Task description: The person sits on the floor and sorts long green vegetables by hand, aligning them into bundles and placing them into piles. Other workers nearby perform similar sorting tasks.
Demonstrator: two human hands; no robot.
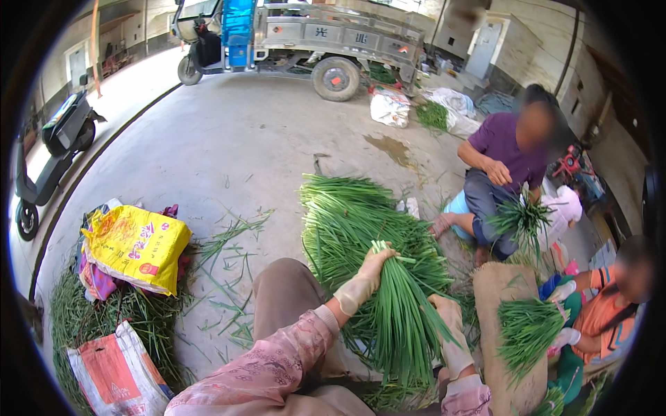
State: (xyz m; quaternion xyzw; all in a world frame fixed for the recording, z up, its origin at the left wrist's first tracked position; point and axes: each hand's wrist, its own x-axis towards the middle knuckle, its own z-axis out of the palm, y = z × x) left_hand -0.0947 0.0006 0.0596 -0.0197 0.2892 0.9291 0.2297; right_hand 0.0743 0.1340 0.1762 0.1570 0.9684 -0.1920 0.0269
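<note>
My left hand (367, 274), in a thin pale glove, is closed around the whitish stem ends of a bunch of long green garlic chives (403, 317). The leaves fan downward from it. My right hand (446, 312), gloved too, is at the right side of that bunch; its fingers are partly hidden behind the leaves, so its hold cannot be told. Just beyond my hands a large heap of chives (359, 223) lies on the concrete floor, stems mostly towards the left.
Left, a yellow printed bag (138, 248) and a white-red sack (117, 372) lie on loose greens (57, 312). At right, two co-workers sit with chive bunches near a burlap-covered surface (504, 333). A cargo tricycle (338, 36) stands behind, a scooter (62, 140) far left.
</note>
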